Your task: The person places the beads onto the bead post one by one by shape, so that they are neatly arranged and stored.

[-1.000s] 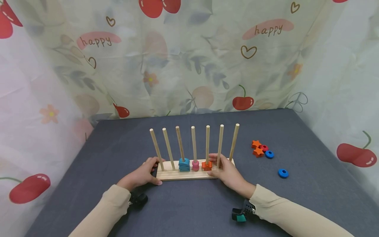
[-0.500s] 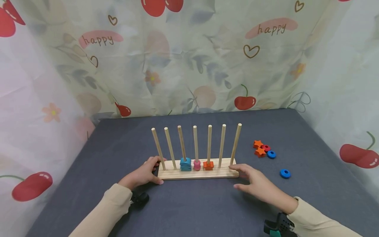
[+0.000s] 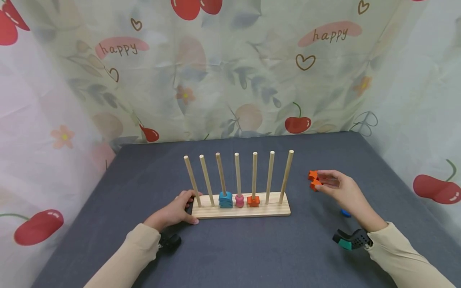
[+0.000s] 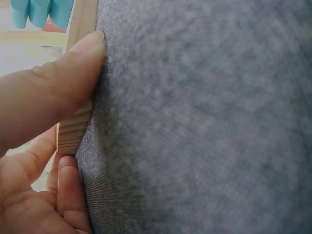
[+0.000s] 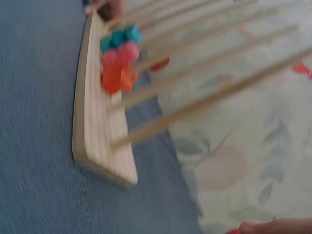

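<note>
Cherry-print fabric [image 3: 223,56] hung behind a dk. grey tabletop [image 3: 234,252] in the head view, w/ a pink "happy" patch [image 3: 122,48] at 10 o'clock & a matching "happy" patch [image 3: 330,33] btwn 1 & 2, a brown heart [image 3: 305,62] just below it. A red cherry [image 3: 39,227] showed nr. 8 o'clock, a cherry pair [image 3: 437,189] nr. 3, an orange flower [image 3: 62,136] at 9. Slightly blurred in the R-wrist view: a peach-toned round print [image 5: 222,168], approx. 4 o'clock.
</note>
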Demonstrator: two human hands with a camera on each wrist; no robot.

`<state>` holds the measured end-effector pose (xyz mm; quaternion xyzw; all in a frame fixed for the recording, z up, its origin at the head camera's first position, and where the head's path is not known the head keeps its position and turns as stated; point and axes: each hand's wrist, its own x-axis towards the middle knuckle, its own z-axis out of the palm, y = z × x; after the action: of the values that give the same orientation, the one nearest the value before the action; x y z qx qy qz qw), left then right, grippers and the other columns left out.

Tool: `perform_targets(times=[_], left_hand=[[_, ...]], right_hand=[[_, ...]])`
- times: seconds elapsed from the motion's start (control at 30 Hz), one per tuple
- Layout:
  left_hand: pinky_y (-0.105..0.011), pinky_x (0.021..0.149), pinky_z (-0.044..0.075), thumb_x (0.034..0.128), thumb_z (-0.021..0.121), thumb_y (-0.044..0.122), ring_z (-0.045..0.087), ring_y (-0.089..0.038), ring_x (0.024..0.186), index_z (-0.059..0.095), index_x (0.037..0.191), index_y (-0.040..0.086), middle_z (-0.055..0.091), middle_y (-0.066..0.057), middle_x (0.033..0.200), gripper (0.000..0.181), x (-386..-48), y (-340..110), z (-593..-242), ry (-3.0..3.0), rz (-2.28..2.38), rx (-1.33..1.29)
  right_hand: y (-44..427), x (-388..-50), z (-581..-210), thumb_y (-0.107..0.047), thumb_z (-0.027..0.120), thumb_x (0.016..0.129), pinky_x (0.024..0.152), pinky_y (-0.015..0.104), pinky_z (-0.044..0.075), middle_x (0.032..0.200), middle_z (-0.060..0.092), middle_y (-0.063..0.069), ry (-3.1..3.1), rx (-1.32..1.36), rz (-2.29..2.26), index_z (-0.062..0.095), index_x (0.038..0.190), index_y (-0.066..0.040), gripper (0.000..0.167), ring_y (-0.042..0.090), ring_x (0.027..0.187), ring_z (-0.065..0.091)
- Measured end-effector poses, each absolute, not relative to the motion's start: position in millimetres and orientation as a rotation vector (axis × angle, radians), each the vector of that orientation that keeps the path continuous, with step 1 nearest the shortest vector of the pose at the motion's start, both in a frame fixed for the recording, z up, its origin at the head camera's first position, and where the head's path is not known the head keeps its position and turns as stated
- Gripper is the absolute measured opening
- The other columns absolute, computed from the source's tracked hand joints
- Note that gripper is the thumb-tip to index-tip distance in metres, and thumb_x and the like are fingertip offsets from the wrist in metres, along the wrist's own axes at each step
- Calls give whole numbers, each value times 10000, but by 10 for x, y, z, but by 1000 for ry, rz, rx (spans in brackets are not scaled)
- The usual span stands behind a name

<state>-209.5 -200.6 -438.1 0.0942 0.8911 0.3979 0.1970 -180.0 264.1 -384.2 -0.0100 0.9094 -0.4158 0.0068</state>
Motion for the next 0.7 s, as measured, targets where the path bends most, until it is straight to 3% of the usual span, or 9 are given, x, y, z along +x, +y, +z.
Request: perform_targets(times=[0.37,0.7], left_hand=[[-584,1048,274,701,866,126,322,-336,1247,467,1350,153,390,-148,1329,762,-2085,-2007,-4376,2488,1107,258],[-578,1048,288,698,864,103,328,-346,1258,469,1348,143,382,-162,1334,762,-2089,-2003,-4366,2487,1119,262]], right_hand=[[2789,-2154,-4146,-236,681,906,869,480,495,1247,586,290,2908,56,-1137,506,1323,65,543,398,1109,581],[2744,-2202,-4206,-182,742,855,829,488,495,1144,623,292,2963,88,-993,588,1197,83,459,391,1015,606]])
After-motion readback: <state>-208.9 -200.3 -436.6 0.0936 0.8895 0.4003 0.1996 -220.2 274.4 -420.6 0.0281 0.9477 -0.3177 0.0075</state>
